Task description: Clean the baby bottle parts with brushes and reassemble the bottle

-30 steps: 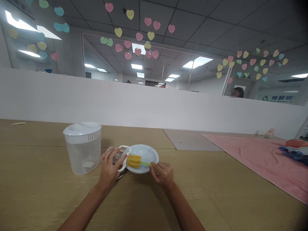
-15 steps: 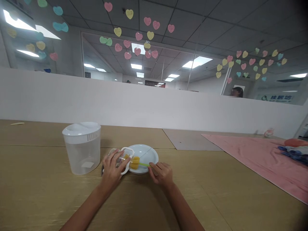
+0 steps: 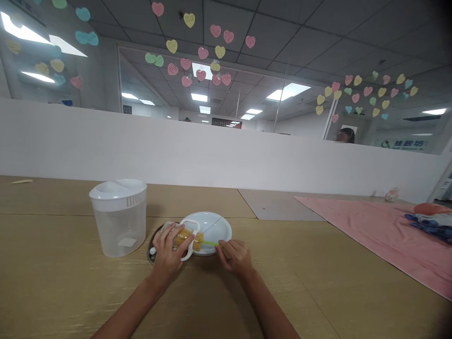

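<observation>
A clear bottle (image 3: 179,237) with white handles (image 3: 192,224) lies tipped on its side, its mouth toward the right, and my left hand (image 3: 168,247) is wrapped over it. My right hand (image 3: 236,255) pinches the thin green stem (image 3: 211,243) of a brush. The yellow sponge head (image 3: 198,240) is partly inside the bottle and partly outside its mouth. Under the brush and bottle mouth is a white plate (image 3: 215,228). A dark-rimmed round item (image 3: 151,254), mostly hidden, shows beneath and left of my left hand.
A clear plastic bucket with a white lid (image 3: 119,219) stands left of my left hand. A pink cloth (image 3: 370,235) covers the right side, with a red and blue bundle (image 3: 431,219) on it. A white partition (image 3: 219,155) runs behind the table. Beyond it, a person's head (image 3: 348,135) shows.
The yellow sponge head has gone deeper into the bottle. My left hand and the bottle have shifted slightly, uncovering more of the dark-rimmed item. My right hand still pinches the stem.
</observation>
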A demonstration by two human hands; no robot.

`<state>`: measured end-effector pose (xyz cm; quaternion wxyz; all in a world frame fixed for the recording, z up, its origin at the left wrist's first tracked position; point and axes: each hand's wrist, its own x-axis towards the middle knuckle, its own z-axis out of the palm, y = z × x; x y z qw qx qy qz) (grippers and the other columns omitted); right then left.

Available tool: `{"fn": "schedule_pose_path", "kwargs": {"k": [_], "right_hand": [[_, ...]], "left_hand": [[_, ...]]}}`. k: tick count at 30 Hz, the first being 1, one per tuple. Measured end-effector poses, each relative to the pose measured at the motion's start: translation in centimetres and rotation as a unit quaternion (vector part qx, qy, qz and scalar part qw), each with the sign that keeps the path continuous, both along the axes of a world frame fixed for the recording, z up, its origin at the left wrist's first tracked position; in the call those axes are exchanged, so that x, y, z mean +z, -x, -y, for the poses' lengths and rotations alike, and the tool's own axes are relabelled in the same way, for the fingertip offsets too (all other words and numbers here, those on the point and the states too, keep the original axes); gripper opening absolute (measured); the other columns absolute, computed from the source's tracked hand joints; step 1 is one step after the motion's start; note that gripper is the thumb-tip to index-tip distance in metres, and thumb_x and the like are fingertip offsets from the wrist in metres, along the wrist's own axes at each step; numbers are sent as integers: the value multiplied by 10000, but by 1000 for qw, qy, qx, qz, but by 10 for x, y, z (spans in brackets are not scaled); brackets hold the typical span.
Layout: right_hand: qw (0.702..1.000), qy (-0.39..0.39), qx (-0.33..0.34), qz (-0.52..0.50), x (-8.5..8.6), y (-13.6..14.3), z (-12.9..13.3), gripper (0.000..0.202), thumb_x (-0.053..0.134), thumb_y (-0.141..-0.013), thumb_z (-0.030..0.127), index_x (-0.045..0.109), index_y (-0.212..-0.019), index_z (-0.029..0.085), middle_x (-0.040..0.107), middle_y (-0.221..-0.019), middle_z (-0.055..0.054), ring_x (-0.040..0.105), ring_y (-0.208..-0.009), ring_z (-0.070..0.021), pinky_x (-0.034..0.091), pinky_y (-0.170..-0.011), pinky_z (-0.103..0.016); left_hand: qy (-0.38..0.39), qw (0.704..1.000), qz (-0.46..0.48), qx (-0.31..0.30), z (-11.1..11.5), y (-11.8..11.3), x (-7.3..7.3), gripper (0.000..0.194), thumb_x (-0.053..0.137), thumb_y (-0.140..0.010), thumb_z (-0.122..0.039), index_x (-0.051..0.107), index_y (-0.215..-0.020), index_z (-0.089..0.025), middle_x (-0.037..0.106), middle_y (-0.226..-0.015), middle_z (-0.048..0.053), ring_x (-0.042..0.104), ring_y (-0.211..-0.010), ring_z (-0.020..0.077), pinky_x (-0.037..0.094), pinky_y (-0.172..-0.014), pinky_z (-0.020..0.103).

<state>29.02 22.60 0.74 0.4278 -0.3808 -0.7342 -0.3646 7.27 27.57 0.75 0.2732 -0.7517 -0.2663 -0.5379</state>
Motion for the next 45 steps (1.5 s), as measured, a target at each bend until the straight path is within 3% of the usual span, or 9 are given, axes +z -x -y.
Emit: {"fn": "schedule_pose_path", "kwargs": {"k": [5,10,16,19,24,30,37,41,45], "right_hand": [[999,-11,37,2,2,10,0,75,534,-797,194,574,-805,130,517,-525,1,463,-472,-96,312,-463,-226],[999,-22,22,-12,3,10,-1,71,550,-785,204,573,-776,138,518,-532,-3,454,-477,-103,306,-467,-231],[999,-33,-35,-16,2,0,-3,103,568,-782,241,585,-739,149,520,-535,-4,464,-490,-108,299,-485,-236],[996,-40,-67,-40,1,-9,-5,116,567,-789,251,596,-737,151,539,-540,-5,481,-498,-109,312,-505,-232],[941,4,-203,-271,-5,-24,-13,238,482,-852,334,608,-792,143,615,-672,-35,542,-587,-120,345,-562,-221],[877,201,-270,-342,-12,-28,-21,301,395,-862,371,602,-849,154,626,-778,-47,560,-689,-158,324,-571,-237],[750,359,-332,-445,-7,-35,-21,250,371,-865,328,547,-970,184,628,-887,-50,576,-780,-186,312,-562,-245],[733,406,-355,-415,-7,-37,-22,249,381,-859,277,513,-1046,179,622,-938,-61,578,-839,-187,320,-579,-242],[740,417,-355,-390,-8,-35,-22,231,386,-855,274,530,-1011,184,624,-947,-58,578,-837,-180,321,-579,-238]], "left_hand": [[-42,998,1,-48,13,-18,-2,275,555,-761,-125,617,-963,-301,556,-1078,64,428,-1115,256,278,-957,487],[-28,999,9,-41,11,-17,1,283,515,-792,-134,618,-992,-307,568,-1076,62,433,-1115,247,270,-966,470],[20,999,-17,29,-8,10,8,330,493,-798,-116,611,-1033,-315,553,-1130,66,421,-1135,258,289,-954,456],[67,991,-7,112,-18,27,8,372,477,-788,-93,600,-1075,-294,523,-1172,83,384,-1173,277,292,-946,463],[69,979,12,192,-34,47,4,434,450,-800,-92,556,-1145,-334,470,-1241,81,330,-1218,291,212,-980,517],[84,986,-13,143,-32,37,0,450,434,-797,-95,562,-1106,-396,473,-1234,43,342,-1199,276,154,-1000,539],[196,973,99,76,-22,25,9,406,489,-777,-286,477,-1173,-198,445,-1211,119,387,-1130,304,311,-917,490],[207,966,155,-14,-15,18,11,444,458,-816,-376,396,-1210,-180,469,-1188,115,424,-1112,267,344,-926,443],[280,932,215,-77,-9,12,7,543,503,-794,-413,329,-1255,-184,484,-1187,115,485,-1071,246,410,-884,397]]}}
